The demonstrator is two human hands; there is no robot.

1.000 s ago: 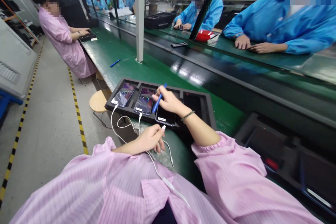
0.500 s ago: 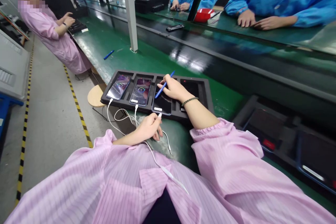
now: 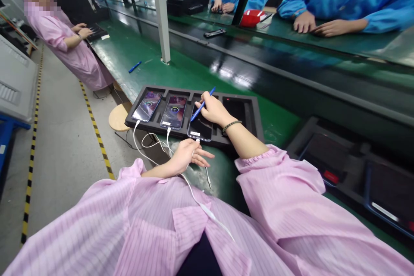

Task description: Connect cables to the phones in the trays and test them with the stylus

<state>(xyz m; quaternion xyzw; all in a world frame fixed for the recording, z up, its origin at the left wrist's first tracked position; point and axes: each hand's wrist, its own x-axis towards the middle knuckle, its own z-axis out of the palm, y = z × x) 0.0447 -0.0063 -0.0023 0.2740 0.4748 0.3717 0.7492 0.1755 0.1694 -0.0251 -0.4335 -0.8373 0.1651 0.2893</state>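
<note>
A black foam tray point(image 3: 258, 120) on the bench holds several phones in separate slots. Between thumb and finger, my left hand point(image 3: 186, 155) pinches a white charging cable plug point(image 3: 197, 140) at the lower edge of the third phone point(image 3: 200, 128); its other fingers are spread. My right hand point(image 3: 211, 108) grips a blue pen point(image 3: 196, 114) and rests over that same phone, partly covering its dark screen. The first phone point(image 3: 148, 107) and second phone point(image 3: 174, 112) have lit screens with a charging ring and white cables plugged in. The rightmost phone point(image 3: 238, 110) is dark, partly hidden by my wrist.
Another tray point(image 3: 299, 138) with dark phones sits at right. A loose cable end point(image 3: 208, 179) hangs by my left hand. A second blue pen point(image 3: 135, 67) lies near a metal post point(image 3: 161, 17). A stool point(image 3: 119, 117) stands at left. Co-workers sit across the line and at far left.
The free fingers of my left hand have spread out to the right while thumb and finger stay at the plug. My right hand and the pen are nearly still.
</note>
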